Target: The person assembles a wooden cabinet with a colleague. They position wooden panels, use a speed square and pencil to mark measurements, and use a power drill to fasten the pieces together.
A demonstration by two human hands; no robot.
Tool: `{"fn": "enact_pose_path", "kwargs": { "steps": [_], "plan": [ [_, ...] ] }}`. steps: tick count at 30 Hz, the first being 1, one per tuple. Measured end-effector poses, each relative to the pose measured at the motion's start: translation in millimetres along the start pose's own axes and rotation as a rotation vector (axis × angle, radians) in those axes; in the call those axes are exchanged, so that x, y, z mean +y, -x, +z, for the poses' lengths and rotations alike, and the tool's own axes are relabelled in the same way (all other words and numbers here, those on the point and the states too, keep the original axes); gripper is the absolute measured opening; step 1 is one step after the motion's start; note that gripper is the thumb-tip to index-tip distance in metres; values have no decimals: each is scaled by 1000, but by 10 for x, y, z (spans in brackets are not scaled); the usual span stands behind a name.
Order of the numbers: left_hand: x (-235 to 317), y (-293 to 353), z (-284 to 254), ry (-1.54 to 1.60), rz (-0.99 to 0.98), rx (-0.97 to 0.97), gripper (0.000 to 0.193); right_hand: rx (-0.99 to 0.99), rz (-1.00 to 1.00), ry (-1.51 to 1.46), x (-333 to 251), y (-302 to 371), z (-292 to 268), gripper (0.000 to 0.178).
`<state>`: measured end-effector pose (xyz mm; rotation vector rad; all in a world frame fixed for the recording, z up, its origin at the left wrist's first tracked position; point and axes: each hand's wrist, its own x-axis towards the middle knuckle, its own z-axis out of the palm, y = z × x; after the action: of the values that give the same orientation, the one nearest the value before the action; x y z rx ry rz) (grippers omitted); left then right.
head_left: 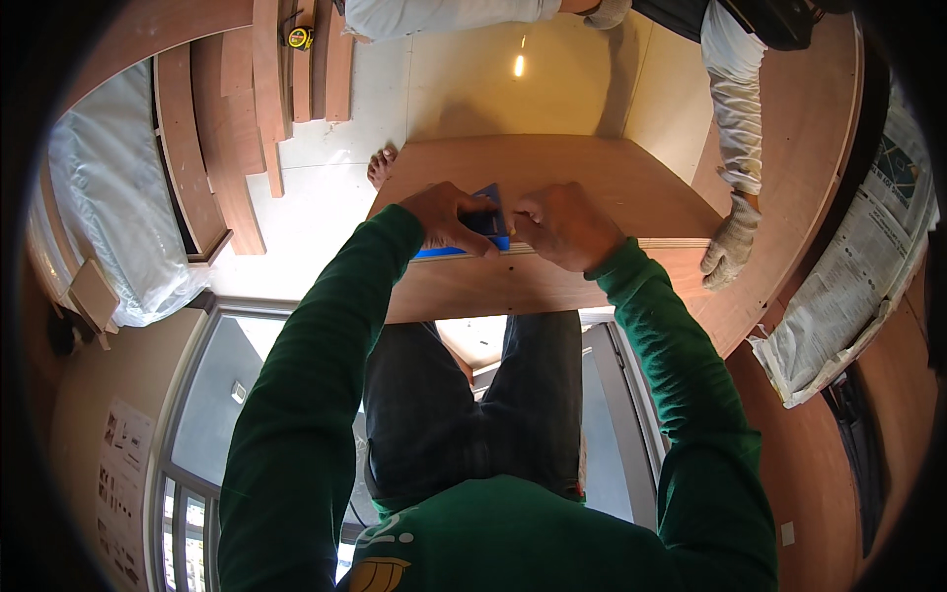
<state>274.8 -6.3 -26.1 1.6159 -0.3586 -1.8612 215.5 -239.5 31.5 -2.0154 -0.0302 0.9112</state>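
Observation:
A brown wooden panel point(602, 178) lies before me, its long near edge facing my legs. On that edge sits a blue square-shaped tool point(500, 237), angular and flat. My left hand point(449, 217) grips it, thumb and fingers spread across its sides. Just to the right, my right hand point(570, 229) is closed in a pinch close to the tool and the panel's edge. Whatever is between its fingertips is too small to make out. Small dark holes dot the panel's edge face.
Another person's gloved hand point(730, 247) touches the panel's right end. A bare foot point(380, 166) shows by its far left corner. Wooden boards point(232, 128) and a yellow tape measure point(300, 37) are at far left. Plastic-wrapped material point(123, 197) stands left; a paper-covered bundle point(848, 266) lies right.

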Motion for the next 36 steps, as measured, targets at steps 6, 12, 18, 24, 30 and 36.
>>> {"fn": "enact_pose_path", "kwargs": {
  "steps": [6,12,18,24,30,36],
  "plan": [
    [62,20,-30,-67,-30,-3,92,79,25,61,133,-157,135,21],
    [70,41,-44,-23,-35,-17,94,69,172,183,506,-583,482,23],
    [105,17,-66,-11,-43,-57,95,-37,298,202,797,-963,610,23],
    [187,38,-17,-215,-123,19,95,326,389,-57,918,-547,268,26],
    [-129,238,52,-51,9,125,88,613,423,-245,1051,1002,-484,31],
    [168,-72,226,-56,29,89,78,828,345,-398,1032,1792,-400,29]
  ]
}}
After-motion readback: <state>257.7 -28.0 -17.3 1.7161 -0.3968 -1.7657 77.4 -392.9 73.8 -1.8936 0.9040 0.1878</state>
